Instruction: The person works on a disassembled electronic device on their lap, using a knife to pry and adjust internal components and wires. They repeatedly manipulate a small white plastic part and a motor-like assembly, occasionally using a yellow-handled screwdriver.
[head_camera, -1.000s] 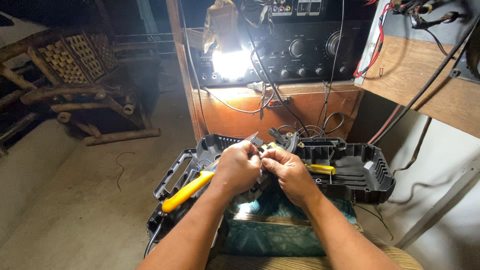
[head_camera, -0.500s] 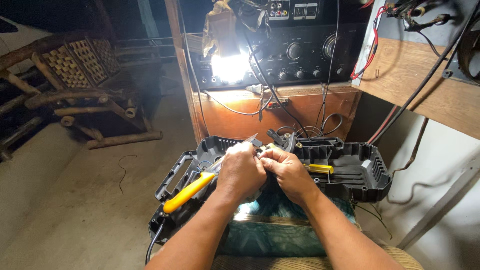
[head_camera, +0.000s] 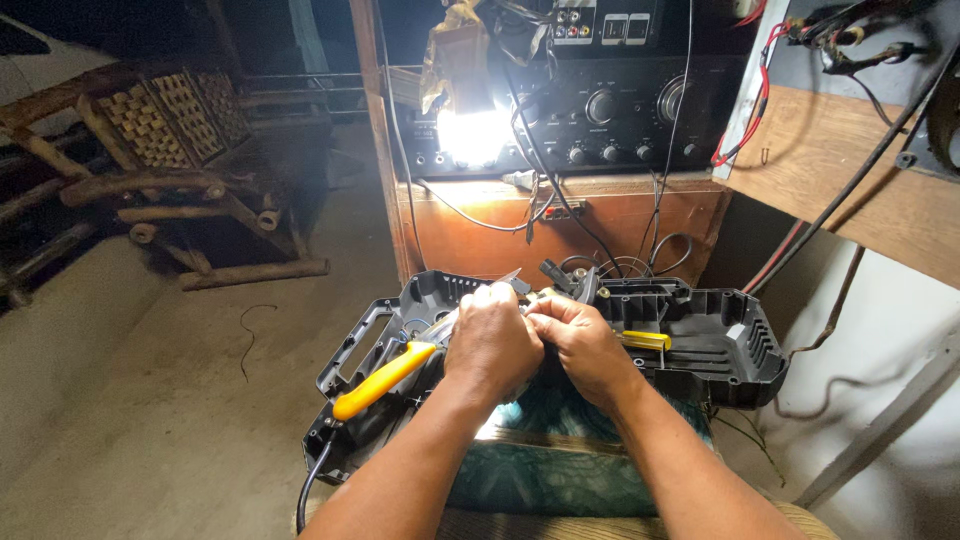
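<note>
**Both hands pinched on a small part over the open tool case**

My left hand (head_camera: 492, 345) and right hand (head_camera: 582, 345) are together, knuckles almost touching, right above the black plastic tool case (head_camera: 730, 345) that lies open across my lap. Fingers of both hands are curled shut around something small between them; it's mostly hidden by my own fingers, so I can't tell what the part is. A thin metal tip (head_camera: 512, 277) pokes out past the top of my left hand, pointing up and away from me.

Yellow-handled tool (head_camera: 385, 380) sits in the left half of the case, handle angled down to the left, just beside my left wrist. I'm not touching it. A smaller yellow piece (head_camera: 645, 340) lies in the right half of the case, just right of my right hand.

Case rests on a teal patterned cloth (head_camera: 560, 465) over my knees. A black cable (head_camera: 310, 480) runs off the lower-left corner of the case.

Ahead: a wooden cabinet (head_camera: 620, 225) carrying a black audio unit with knobs (head_camera: 620, 110), with a bright lamp (head_camera: 470, 135) in front of its left side. Loose wires (head_camera: 600, 255) hang down the cabinet front to the case. Wooden chair (head_camera: 170, 170) stands well off to the left on the concrete floor (head_camera: 150, 400).
</note>
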